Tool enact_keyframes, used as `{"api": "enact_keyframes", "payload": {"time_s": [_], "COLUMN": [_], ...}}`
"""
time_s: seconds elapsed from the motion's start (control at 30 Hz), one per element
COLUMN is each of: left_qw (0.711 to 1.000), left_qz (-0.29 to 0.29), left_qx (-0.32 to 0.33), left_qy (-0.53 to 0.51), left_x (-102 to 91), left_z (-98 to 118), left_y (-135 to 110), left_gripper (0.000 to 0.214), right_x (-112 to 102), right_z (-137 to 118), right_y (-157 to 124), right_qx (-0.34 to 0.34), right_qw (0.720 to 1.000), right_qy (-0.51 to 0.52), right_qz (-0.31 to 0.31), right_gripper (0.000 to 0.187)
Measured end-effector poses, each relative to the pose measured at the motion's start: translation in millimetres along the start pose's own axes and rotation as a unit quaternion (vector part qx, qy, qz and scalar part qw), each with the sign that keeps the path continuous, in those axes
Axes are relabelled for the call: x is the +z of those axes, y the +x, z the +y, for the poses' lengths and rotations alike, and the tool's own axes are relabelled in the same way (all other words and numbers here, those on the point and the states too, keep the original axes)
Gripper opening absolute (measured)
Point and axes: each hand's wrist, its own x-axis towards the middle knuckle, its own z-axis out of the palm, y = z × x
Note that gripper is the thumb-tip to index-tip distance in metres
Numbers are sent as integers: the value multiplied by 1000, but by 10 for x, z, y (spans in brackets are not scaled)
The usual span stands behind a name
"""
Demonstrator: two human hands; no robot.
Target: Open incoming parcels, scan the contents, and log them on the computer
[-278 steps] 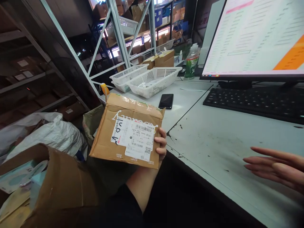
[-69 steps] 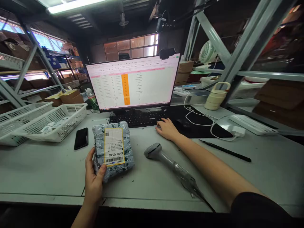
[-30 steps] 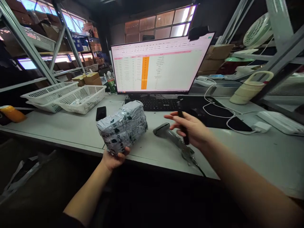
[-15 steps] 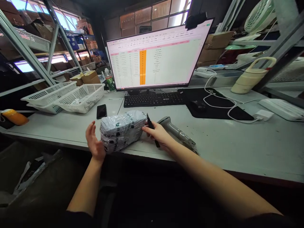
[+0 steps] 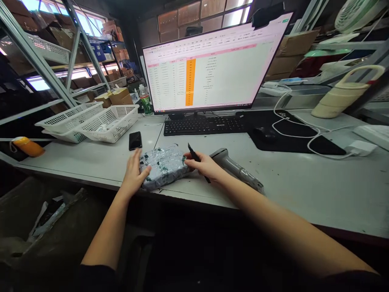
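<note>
Half a second back your left hand hung open beside the grey plastic-wrapped parcel; by this moment it had come down flat on the parcel's left end, fingers spread and pressing it onto the white worktable. The parcel had also settled lower, lying flat near the table's front edge.

Your right hand touched the parcel's right end, thumb and fingers pinched around a black pen with its tip angled up and away. My read: you were steadying the parcel for marking, pen ready but not yet on the wrap. The next move would call for bringing the tip down onto a smooth patch while the left hand kept the slick film from sliding.

Just behind your right hand lay one grey barcode scanner. Left of the parcel sat one black phone, face up. Further back: one black keyboard, one mouse on a dark mat, one white cable looping to a white adapter. Two white mesh baskets stood at the left, with one orange object beyond them. One monitor showed a spreadsheet with an orange column, and one green-labelled bottle stood beside it.
</note>
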Motion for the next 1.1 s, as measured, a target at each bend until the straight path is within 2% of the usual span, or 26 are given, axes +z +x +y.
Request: {"api": "enact_keyframes", "payload": {"time_s": [0.07, 0.13, 0.3, 0.4, 0.53, 0.67, 0.73, 0.83, 0.93, 1.1], "left_qw": [995, 987, 980, 974, 965, 969, 979, 984, 978, 973], "left_qz": [-86, -139, -157, -164, -169, -138, -132, -169, -197, -205], "left_qx": [38, 51, 30, 30, 41, 21, 8, -1, -27, -56], "left_qy": [40, 65, 119, 154, 196, 205, 156, 65, 63, 92], "left_x": [-65, -124, -174, -168, -168, -147, -128, -109, -115, -137], "left_z": [28, 75, 122, 144, 239, 281, 226, 117, 100, 217], "left_y": [64, 151, 400, 482, 451, 314, 235, 129, 50, 17], "left_gripper": [58, 57, 55, 42, 22, 22, 32, 64, 87, 91], "right_x": [-1, -6, -76, -100, -33, 73, 110, 139, 140, 162], "right_z": [28, 44, -17, -124, -269, -324, -317, -299, -321, -462], "right_y": [28, 59, 165, 214, 194, 128, 101, 53, -38, -279], "right_qx": [0, -5, -59, -129, -170, -215, -254, -294, -324, -435], "right_qw": [1000, 999, 990, 960, 903, 824, 778, 731, 684, 560], "right_qy": [-18, -37, -129, -247, -393, -525, -574, -616, -654, -705], "right_qz": [-7, -14, -14, -33, -34, -2, 5, -3, -6, -10], "right_gripper": [48, 45, 42, 39, 26, 22, 24, 27, 28, 30]}}
